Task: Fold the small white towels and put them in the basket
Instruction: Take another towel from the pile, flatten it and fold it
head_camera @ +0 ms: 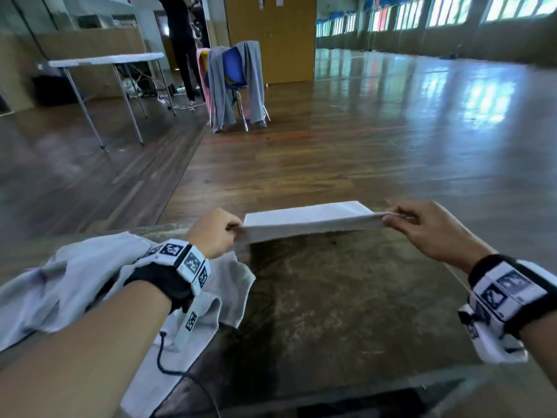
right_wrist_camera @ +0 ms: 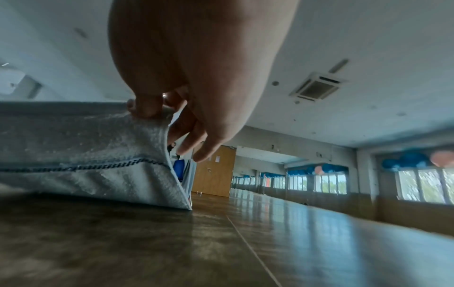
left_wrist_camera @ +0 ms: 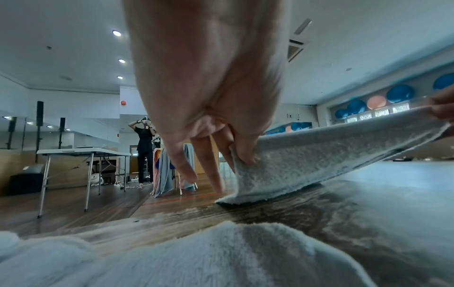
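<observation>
A small white towel (head_camera: 310,222) is stretched flat between both hands, just above the far part of the dark table (head_camera: 331,297). My left hand (head_camera: 215,232) pinches its left end, my right hand (head_camera: 422,227) pinches its right end. In the left wrist view the thumb and a finger pinch the towel (left_wrist_camera: 319,153) while its lower edge touches the table. The right wrist view shows the towel (right_wrist_camera: 86,151) hanging from the pinch, bottom edge on the tabletop. A heap of unfolded white towels (head_camera: 90,282) lies under my left forearm. No basket is in view.
Beyond the table's far edge is wooden floor. A chair draped with grey and pink cloths (head_camera: 238,82) stands a few metres ahead. A white folding table (head_camera: 105,60) and a person in black (head_camera: 184,46) are at the back left.
</observation>
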Available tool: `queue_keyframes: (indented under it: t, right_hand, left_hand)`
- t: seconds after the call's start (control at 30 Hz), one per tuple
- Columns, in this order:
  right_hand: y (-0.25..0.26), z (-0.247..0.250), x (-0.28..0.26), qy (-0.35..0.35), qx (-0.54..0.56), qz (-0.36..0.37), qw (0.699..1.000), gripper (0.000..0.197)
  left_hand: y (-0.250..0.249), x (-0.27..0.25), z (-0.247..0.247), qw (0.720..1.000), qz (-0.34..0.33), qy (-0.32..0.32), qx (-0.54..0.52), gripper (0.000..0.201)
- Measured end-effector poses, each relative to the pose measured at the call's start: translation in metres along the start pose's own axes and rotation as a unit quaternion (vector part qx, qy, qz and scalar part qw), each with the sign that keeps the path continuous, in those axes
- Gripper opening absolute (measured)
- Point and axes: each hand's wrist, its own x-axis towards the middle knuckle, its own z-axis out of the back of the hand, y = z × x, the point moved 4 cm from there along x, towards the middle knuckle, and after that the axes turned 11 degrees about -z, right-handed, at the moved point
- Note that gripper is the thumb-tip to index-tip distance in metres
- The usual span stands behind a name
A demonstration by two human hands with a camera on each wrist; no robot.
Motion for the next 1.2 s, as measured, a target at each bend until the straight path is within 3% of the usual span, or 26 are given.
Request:
queue_keyframes:
  t: [0.2,0.33,0.47,0.6,0.63,0.7,0.8,0.87,0.93,1.03,1.13,1.2]
  right_hand:
    - [0.012,0.021,-0.079,-0.046,0.126,-0.014,0.991,0.021]
    - [0.016,0.025,-0.103,-0.014,0.152,-0.048,0.987,0.019]
    - [0.020,0.030,-0.114,0.047,0.089,-0.043,0.994,0.019]
    - [0.022,0.028,-0.123,0.209,0.086,-0.138,0.964,0.023]
    - [0.022,0.026,-0.125,0.237,0.087,-0.158,0.955,0.023]
    - [0.021,0.022,-0.123,0.239,0.097,-0.179,0.949,0.023]
    - [0.014,0.016,-0.108,0.146,0.131,-0.187,0.963,0.019]
    - [0.009,0.010,-0.095,0.087,0.129,-0.167,0.974,0.014]
    - [0.005,0.001,-0.083,0.060,0.079,-0.138,0.986,0.014]
    - [-0.001,-0.018,-0.077,0.081,-0.059,-0.102,0.990,0.022]
    - [-0.009,-0.038,-0.082,0.196,-0.110,-0.095,0.970,0.015]
    - [-0.011,-0.038,-0.082,0.236,-0.144,-0.094,0.956,0.013]
  left_hand:
    - [-0.023,-0.039,0.011,0.993,0.009,-0.039,-0.110,0.025]
    - [-0.034,-0.068,0.006,0.984,0.004,-0.045,-0.171,0.028]
    - [-0.035,-0.087,-0.008,0.983,0.019,0.077,-0.168,0.018]
    - [-0.036,-0.098,-0.022,0.918,0.073,0.243,-0.304,0.018]
    - [-0.036,-0.098,-0.021,0.915,0.069,0.261,-0.300,0.013]
    - [-0.032,-0.091,-0.016,0.930,0.063,0.244,-0.267,0.010]
    - [-0.020,-0.072,-0.007,0.971,0.054,0.123,-0.197,0.022]
    - [-0.015,-0.063,-0.008,0.981,0.046,0.045,-0.183,0.030]
    - [-0.014,-0.058,-0.016,0.987,0.019,0.008,-0.158,0.029]
    - [-0.014,-0.056,-0.035,0.991,-0.020,0.057,-0.116,0.029]
    - [-0.009,-0.060,-0.052,0.987,-0.025,0.145,-0.068,0.028]
    - [-0.006,-0.062,-0.053,0.985,-0.019,0.163,-0.050,0.029]
